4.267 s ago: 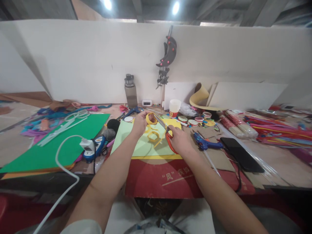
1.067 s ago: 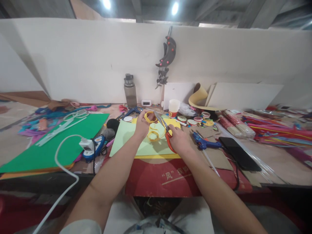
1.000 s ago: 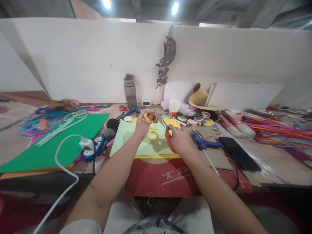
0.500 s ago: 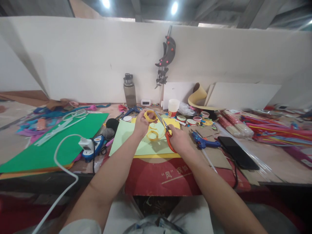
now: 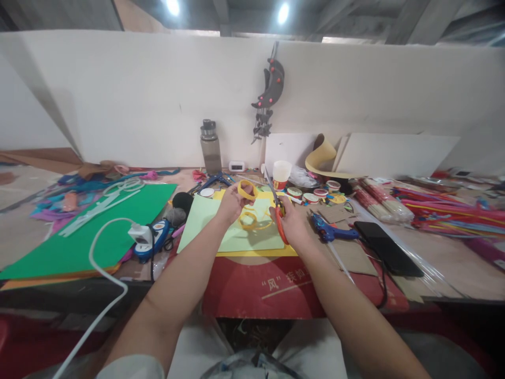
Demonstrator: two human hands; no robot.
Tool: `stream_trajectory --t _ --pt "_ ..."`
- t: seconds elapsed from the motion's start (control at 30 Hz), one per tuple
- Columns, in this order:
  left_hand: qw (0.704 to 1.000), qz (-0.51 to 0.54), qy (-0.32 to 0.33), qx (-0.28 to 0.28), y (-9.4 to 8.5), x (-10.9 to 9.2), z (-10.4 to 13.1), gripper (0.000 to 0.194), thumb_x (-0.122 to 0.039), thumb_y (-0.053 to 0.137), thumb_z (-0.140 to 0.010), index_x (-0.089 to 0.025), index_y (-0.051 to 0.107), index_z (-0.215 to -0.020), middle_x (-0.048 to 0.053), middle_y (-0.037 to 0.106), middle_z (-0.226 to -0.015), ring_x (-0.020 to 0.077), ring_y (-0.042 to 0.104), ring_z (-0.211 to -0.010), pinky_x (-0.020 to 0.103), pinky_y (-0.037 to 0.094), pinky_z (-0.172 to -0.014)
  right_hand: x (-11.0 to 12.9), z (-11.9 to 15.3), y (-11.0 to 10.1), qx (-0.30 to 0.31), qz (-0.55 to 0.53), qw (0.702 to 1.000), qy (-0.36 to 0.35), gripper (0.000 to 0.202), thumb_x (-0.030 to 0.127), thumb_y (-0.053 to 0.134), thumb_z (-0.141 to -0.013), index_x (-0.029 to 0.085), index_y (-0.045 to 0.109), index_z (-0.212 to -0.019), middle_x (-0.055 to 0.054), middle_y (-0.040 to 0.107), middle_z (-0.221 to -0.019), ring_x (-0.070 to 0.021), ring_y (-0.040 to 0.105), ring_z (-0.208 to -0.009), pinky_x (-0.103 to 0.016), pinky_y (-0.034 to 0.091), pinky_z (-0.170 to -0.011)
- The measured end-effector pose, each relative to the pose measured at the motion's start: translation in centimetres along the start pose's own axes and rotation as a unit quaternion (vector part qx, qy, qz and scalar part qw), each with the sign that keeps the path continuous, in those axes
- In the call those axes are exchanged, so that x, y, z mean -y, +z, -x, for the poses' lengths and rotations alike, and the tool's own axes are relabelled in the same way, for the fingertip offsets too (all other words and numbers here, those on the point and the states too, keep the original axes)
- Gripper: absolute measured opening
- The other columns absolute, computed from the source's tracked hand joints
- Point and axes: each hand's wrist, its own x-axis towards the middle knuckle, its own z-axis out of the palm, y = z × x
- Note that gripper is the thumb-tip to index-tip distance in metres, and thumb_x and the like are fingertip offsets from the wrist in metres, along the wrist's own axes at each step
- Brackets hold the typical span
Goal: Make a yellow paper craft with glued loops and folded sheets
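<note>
My left hand point(image 5: 232, 204) is closed on a yellow ring point(image 5: 247, 190), a curled strip held up above the sheets. In my right hand point(image 5: 291, 218) are orange-handled scissors point(image 5: 279, 218), their blades pointing up and away from me, to the right of the ring and apart from it. Below, a second yellow ring point(image 5: 248, 221) with a thin yellow strip lies on a pale green sheet point(image 5: 205, 231). A yellow sheet point(image 5: 272, 253) shows under the green one. Both rest on a red board point(image 5: 236, 289).
To the right lie a blue glue gun point(image 5: 331, 230) and a black phone point(image 5: 386, 247). A paper cup point(image 5: 281, 173) and a bottle point(image 5: 211, 150) stand at the back. On the left are green sheets point(image 5: 114, 231) and a power strip point(image 5: 152, 239) with a white cable.
My right hand and the scissors have moved right, away from the held ring. The ring in my left hand has shifted slightly right and turned a little.
</note>
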Motion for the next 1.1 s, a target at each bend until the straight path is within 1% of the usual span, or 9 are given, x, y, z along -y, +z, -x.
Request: stream_trajectory --t 0.1,0.2,0.3,0.43,0.6,0.67,0.77,0.9,1.1 --pt "0.998 -0.018 -0.042 0.036 0.3 0.1 0.3 0.039 -0.034 0.085 -0.059 -0.015 0.055 -0.076 -0.001 0.06 -0.065 0.0071 0.053 -0.047 0.021 0.041 -0.046 0.1 0.1 0.4 -0.01 -0.129 0.991 0.038 0.04 0.05 0.051 -0.087 0.02 0.054 -0.113 0.003 0.057 -0.07 -0.012 0.051 -0.056 -0.024 0.043 -0.055" --pt "0.992 -0.07 -0.069 0.077 0.7 0.3 0.7 0.038 -0.034 0.084 -0.06 -0.015 0.055 -0.076 -0.001 0.061 -0.066 0.007 0.053 -0.044 0.021 0.04 -0.043 0.7 0.2 0.6 -0.017 -0.274 0.96 0.057 0.044 0.056 0.056 -0.083 0.022 0.05 -0.111 0.007 0.052 -0.064 -0.0093 0.045 -0.046 -0.021 0.039 -0.044" --pt "0.982 -0.138 -0.082 0.103 1.1 0.9 1.0 0.035 -0.037 0.08 -0.066 -0.014 0.056 -0.076 -0.001 0.062 -0.065 0.0073 0.054 -0.045 0.02 0.041 -0.043 1.5 0.2 0.5 -0.012 -0.311 0.949 0.054 0.046 0.056 0.064 -0.077 0.023 0.048 -0.104 0.009 0.049 -0.059 -0.0081 0.044 -0.043 -0.02 0.037 -0.041" --pt "0.967 -0.22 -0.045 0.117 1.5 1.8 1.1 0.027 -0.034 0.076 -0.07 -0.014 0.058 -0.076 -0.002 0.06 -0.061 0.0079 0.054 -0.048 0.02 0.045 -0.047 2.2 0.1 0.2 -0.012 -0.29 0.953 0.087 0.048 0.054 0.072 -0.068 0.023 0.049 -0.096 0.011 0.045 -0.055 -0.008 0.042 -0.041 -0.02 0.035 -0.039" --pt "0.939 -0.301 0.166 0.033 1.9 2.3 1.7 0.017 -0.022 0.07 -0.072 -0.018 0.068 -0.089 0.002 0.068 -0.081 0.0116 0.062 -0.068 0.023 0.05 -0.062 2.4 0.1 0.3 -0.027 -0.288 0.949 0.122 0.048 0.054 0.072 -0.066 0.023 0.049 -0.094 0.01 0.046 -0.056 -0.0073 0.04 -0.04 -0.021 0.034 -0.038" --pt "0.927 -0.313 0.203 0.017 1.9 2.2 1.9 0.011 -0.019 0.068 -0.074 -0.018 0.069 -0.086 0.002 0.069 -0.081 0.0119 0.062 -0.071 0.023 0.05 -0.065 2.2 0.2 0.4 -0.016 -0.284 0.951 0.121 0.048 0.056 0.069 -0.069 0.023 0.049 -0.097 0.011 0.045 -0.056 -0.0078 0.041 -0.039 -0.021 0.033 -0.038" --pt "0.957 -0.242 0.158 -0.019 1.5 1.8 1.3 0.011 -0.025 0.07 -0.076 -0.017 0.068 -0.083 0.001 0.067 -0.072 0.0109 0.06 -0.063 0.023 0.049 -0.061 1.7 0.4 0.5 0.001 -0.268 0.959 0.089 0.046 0.056 0.063 -0.075 0.023 0.051 -0.104 0.008 0.05 -0.061 -0.0093 0.044 -0.046 -0.022 0.037 -0.044" --pt "0.994 -0.076 0.06 -0.049 0.1 1.2 -0.3 0.03 -0.035 0.08 -0.066 -0.015 0.063 -0.08 0.0 0.064 -0.064 0.0101 0.057 -0.054 0.023 0.047 -0.055 1.2 0.5 0.3 0.001 -0.151 0.988 0.023 0.042 0.052 0.057 -0.083 0.021 0.054 -0.11 0.001 0.059 -0.076 -0.0131 0.052 -0.063 -0.026 0.043 -0.061" --pt "0.993 -0.055 0.086 -0.062 -1.4 0.6 -1.5 0.031 -0.028 0.083 -0.061 -0.016 0.062 -0.079 -0.003 0.06 -0.06 0.0079 0.054 -0.052 0.02 0.042 -0.051 0.8 0.6 0.4 0.018 0.04 0.998 -0.036 0.033 0.041 0.052 -0.087 0.018 0.057 -0.111 -0.005 0.061 -0.089 -0.0175 0.055 -0.075 -0.03 0.043 -0.073"
